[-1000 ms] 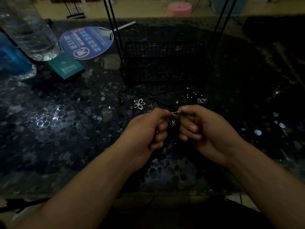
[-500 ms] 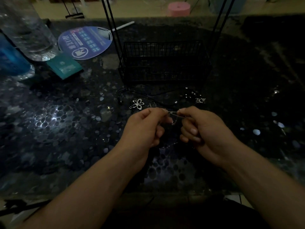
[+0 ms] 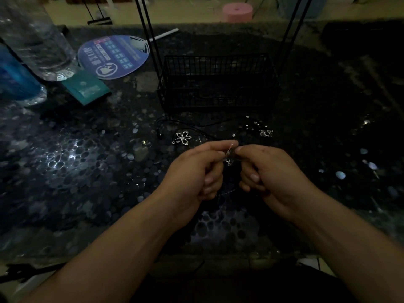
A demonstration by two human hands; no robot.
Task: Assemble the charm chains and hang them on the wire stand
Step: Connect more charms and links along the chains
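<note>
- Pinching from both sides, the left hand [image 3: 192, 171] and right hand [image 3: 271, 171] hold a thin silver chain [image 3: 229, 155] between thumb and forefinger tips, raised in front of the wire stand [image 3: 218, 84]; the other fingers of each hand are curled into the palm.
- Left of the stand's basket and flat on the dark table [image 3: 76, 171] lie a round paper fan [image 3: 113, 55], a teal packet [image 3: 87, 88] and a clear bottle [image 3: 37, 40], well apart from the work.
- Just in front of the stand, a flower charm [image 3: 182, 137] on a black cord rests near the left fingertips; the chain hangs between the two pinches, and a loose length shows below the knuckles.
- Judging by its look, the chain is very light, limp and slippery, with tiny links and a small clasp, so it is best held at the clasp end, close to the fingertips, with little force.
- Right of the flower, in front of the stand, a small square charm [image 3: 266, 133] and scattered bright bits lie unheld.
- Both forearms reach forward and converge, wrists nearly level.
</note>
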